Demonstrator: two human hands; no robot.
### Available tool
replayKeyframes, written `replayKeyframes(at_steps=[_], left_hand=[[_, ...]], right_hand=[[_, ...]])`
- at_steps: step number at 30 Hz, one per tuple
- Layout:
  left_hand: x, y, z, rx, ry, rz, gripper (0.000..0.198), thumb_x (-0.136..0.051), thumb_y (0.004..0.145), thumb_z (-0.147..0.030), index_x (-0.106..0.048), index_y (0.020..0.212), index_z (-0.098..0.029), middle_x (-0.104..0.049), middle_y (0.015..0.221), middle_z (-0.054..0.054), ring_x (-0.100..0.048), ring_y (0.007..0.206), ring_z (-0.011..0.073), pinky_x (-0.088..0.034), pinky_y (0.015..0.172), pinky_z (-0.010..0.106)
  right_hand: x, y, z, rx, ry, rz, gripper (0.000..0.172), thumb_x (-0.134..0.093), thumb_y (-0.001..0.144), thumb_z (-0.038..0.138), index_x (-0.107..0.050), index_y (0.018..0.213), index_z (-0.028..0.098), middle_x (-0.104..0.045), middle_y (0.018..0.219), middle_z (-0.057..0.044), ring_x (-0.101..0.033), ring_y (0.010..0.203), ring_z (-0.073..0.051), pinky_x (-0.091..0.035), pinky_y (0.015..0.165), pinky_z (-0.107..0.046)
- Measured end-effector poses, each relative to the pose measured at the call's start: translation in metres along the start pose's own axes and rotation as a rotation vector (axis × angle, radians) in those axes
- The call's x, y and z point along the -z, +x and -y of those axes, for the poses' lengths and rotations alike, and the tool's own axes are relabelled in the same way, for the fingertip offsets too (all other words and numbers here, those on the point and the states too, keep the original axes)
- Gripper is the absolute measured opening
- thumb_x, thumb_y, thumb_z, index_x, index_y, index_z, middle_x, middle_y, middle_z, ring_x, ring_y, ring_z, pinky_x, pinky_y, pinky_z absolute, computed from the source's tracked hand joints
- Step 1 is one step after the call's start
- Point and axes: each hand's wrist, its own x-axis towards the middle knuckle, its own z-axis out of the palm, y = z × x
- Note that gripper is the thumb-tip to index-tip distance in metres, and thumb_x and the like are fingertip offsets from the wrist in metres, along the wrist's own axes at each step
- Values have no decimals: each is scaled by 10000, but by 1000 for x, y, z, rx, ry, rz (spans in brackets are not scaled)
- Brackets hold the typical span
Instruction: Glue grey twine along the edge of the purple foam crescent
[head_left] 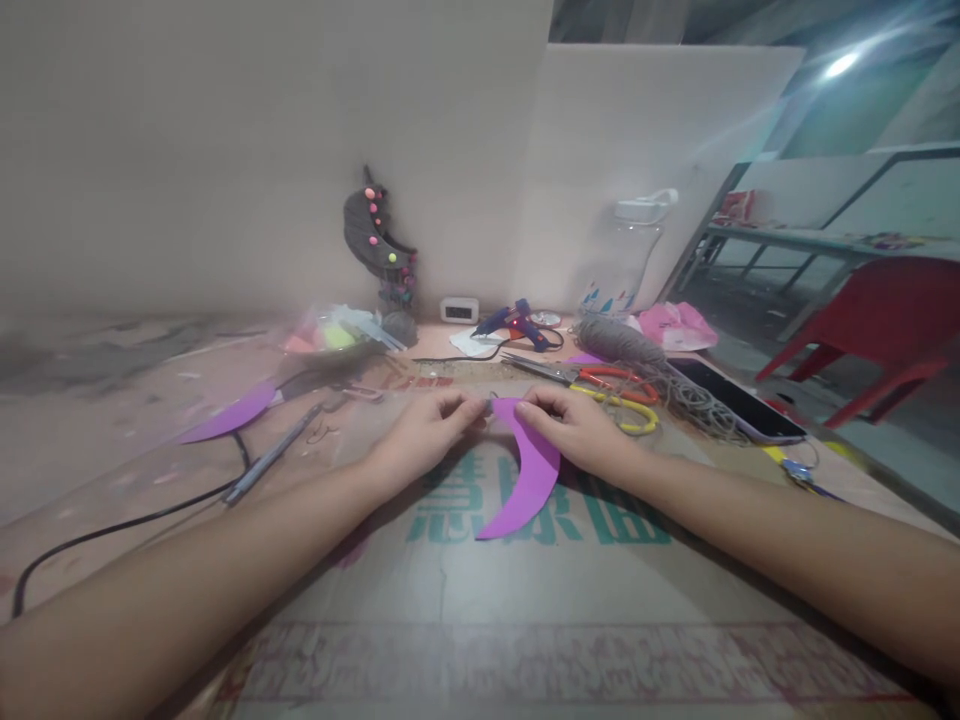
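A purple crescent-shaped sheet [534,482], like craft foam or paper, hangs upright over the middle of the table with its lower tip pointing left. My right hand [574,420] is closed on its upper right edge, thumb lying on the face. My left hand [439,425] is closed in a pinch at the upper left tip, where a small greyish bit shows by the fingertips; what it grips is too small to make out. Just beyond the right hand lie scissors [616,385] with orange and yellow handles. Another purple piece [232,412] rests on the left.
A blue glue gun [514,322] with a lit red light stands at the back. Grey yarn [626,345], a phone [739,400] and a clear bottle [621,255] are at right. A pen [271,455] and black cable [120,525] lie left. A decorated grey crescent [375,235] stands against the wall.
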Motion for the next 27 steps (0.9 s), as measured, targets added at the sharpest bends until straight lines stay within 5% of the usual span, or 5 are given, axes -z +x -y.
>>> replayKeyframes(at_steps=[4, 8, 13, 27], left_hand=[[-2, 1, 2, 36, -155, -28, 471, -410, 889, -535, -650, 947, -135, -687, 882, 80, -627, 787, 178, -463, 646, 256], [-3, 1, 3, -25, -145, -56, 414, -613, 806, -408, -576, 1117, -138, -672, 924, 73, -636, 858, 181, -505, 720, 278], [0, -2, -2, -58, 29, -84, 274, -618, 799, -353, -656, 986, -156, -683, 913, 55, -628, 804, 173, -496, 711, 279], [1, -4, 0, -157, 178, -116, 253, -610, 807, -320, -639, 998, -157, -661, 909, 51, -599, 839, 178, -458, 765, 304]], right_hand=[[0, 1, -2, -15, 22, -7, 267, -479, 853, 375, -542, 700, 166, -518, 646, 13, -468, 598, -115, -356, 549, -235], [1, 2, -3, -36, 34, -20, 294, -481, 853, 404, -529, 684, 169, -497, 613, 24, -458, 568, -109, -343, 521, -228], [2, 2, -4, -52, 54, -7, 322, -469, 858, 426, -516, 667, 170, -485, 609, 24, -451, 557, -107, -336, 512, -229], [2, 1, -2, -14, 37, 42, 349, -451, 869, 425, -488, 632, 172, -457, 602, 25, -434, 560, -104, -331, 520, -233]])
